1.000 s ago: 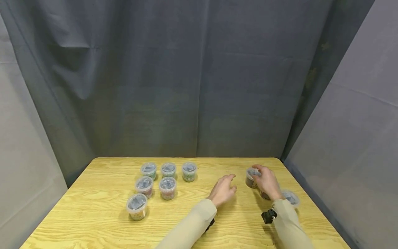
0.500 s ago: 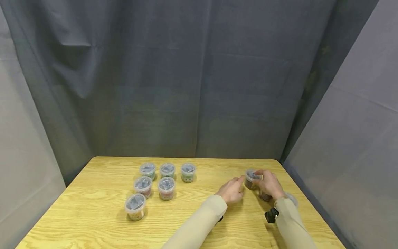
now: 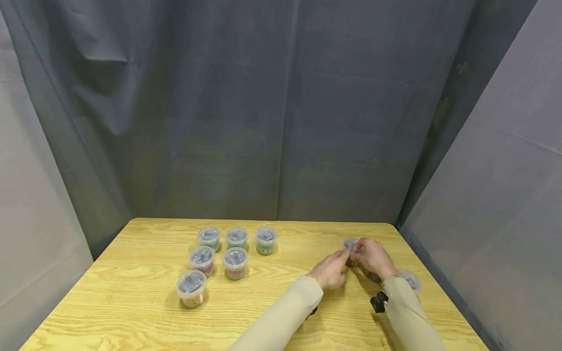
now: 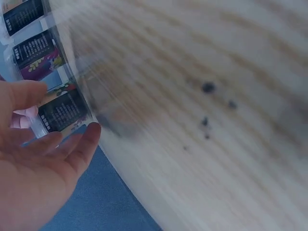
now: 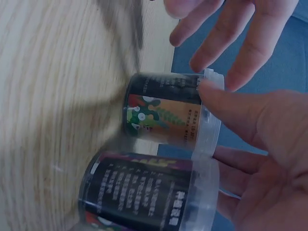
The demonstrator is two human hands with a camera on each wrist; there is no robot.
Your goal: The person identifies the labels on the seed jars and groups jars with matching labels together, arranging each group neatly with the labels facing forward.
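Note:
At the back right of the table, a small clear-lidded plastic tub stands partly hidden by my hands. My right hand holds it at the lid; in the right wrist view the thumb presses the lid rim of this black-and-orange labelled tub, with other fingers behind the lid. My left hand reaches in from the left, its index fingertip right at the tub. The left wrist view has its fingers loosely spread around the label side of the tub. A second tub, black-labelled, stands beside the held one, mostly under my right hand.
A third tub sits by my right wrist. On the left half of the wooden table several lidded tubs stand in rows: greenish at the back, including one tub, reddish in the middle, and a yellowish tub in front. Dark curtain hangs behind.
My left hand has moved right, up to the back right tub. The right hand's fingers have drawn in at that tub's near lid edge, and the tub has shifted slightly left.

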